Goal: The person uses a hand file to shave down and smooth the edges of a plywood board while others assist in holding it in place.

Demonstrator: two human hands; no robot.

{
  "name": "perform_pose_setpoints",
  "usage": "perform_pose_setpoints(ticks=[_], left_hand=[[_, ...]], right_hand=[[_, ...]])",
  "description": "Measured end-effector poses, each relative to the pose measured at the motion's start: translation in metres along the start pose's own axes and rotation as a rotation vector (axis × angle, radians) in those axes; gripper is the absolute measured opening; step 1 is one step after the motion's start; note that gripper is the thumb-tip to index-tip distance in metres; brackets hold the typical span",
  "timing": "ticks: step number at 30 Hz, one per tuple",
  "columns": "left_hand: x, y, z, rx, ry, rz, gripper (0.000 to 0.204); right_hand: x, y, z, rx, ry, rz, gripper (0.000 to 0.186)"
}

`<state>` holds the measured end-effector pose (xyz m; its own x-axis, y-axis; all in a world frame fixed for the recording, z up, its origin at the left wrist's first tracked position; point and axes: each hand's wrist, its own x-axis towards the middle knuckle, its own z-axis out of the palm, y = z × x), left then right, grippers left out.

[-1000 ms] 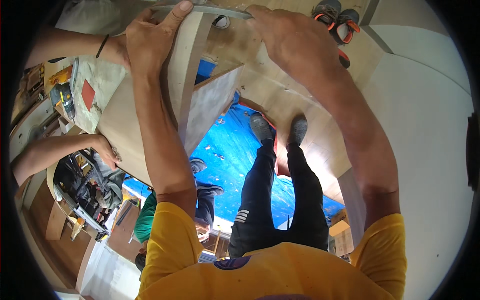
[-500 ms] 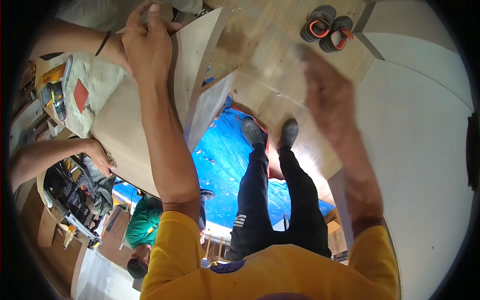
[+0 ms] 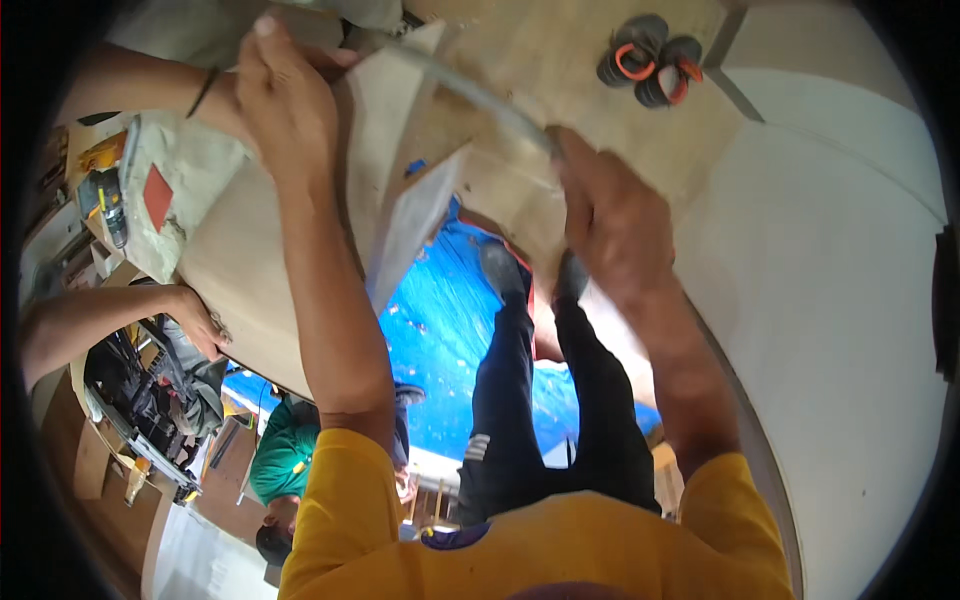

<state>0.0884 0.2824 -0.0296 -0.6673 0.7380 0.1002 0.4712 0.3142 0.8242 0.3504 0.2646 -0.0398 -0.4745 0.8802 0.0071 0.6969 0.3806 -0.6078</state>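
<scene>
My left hand (image 3: pixel 285 105) is clamped over the top edge of an upright plywood panel (image 3: pixel 375 150) at the upper left. Lower and to the right, my right hand (image 3: pixel 610 220) is closed round the end of a thin grey strip (image 3: pixel 480 95), which slants up to the left across the wooden boards (image 3: pixel 520 190). Below the hands I see my own dark trousers (image 3: pixel 510 400) and my feet on a blue tarpaulin (image 3: pixel 440 330).
Another person's hand (image 3: pixel 200 320) rests on the large plywood sheet (image 3: pixel 240 270) from the left. A second arm with a wristband (image 3: pixel 200 92) reaches in at the top left. A person in a green shirt (image 3: pixel 285 455) is below. Sandals (image 3: pixel 650 60) lie at the top; a yellow drill (image 3: pixel 105 195) at the left.
My right hand has come down and left from the top edge to the middle of the boards, bringing the grey strip with it. My left hand has stayed on the panel edge.
</scene>
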Motion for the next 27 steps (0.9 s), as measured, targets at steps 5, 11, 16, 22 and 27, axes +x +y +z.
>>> perform_pose_setpoints(ticks=[5,11,16,22,27], left_hand=[[-0.001,-0.002,0.009,0.013,-0.122,0.034,0.054],[-0.016,0.018,0.014,0.246,-0.379,0.397,0.034],[-0.015,0.018,0.034,0.313,-0.295,0.338,0.028],[-0.004,0.049,0.066,0.357,-0.282,0.275,0.021],[0.000,0.131,0.083,-0.501,-0.148,-0.001,0.028]], right_hand=[[0.070,0.041,0.020,-0.099,0.154,-0.009,0.021],[-0.055,0.054,-0.028,0.213,0.062,0.445,0.029],[-0.226,0.063,-0.050,0.238,-0.058,0.635,0.027],[-0.370,0.062,-0.101,0.094,-0.172,0.810,0.034],[-0.445,0.090,-0.123,0.008,-0.180,0.691,0.033]])
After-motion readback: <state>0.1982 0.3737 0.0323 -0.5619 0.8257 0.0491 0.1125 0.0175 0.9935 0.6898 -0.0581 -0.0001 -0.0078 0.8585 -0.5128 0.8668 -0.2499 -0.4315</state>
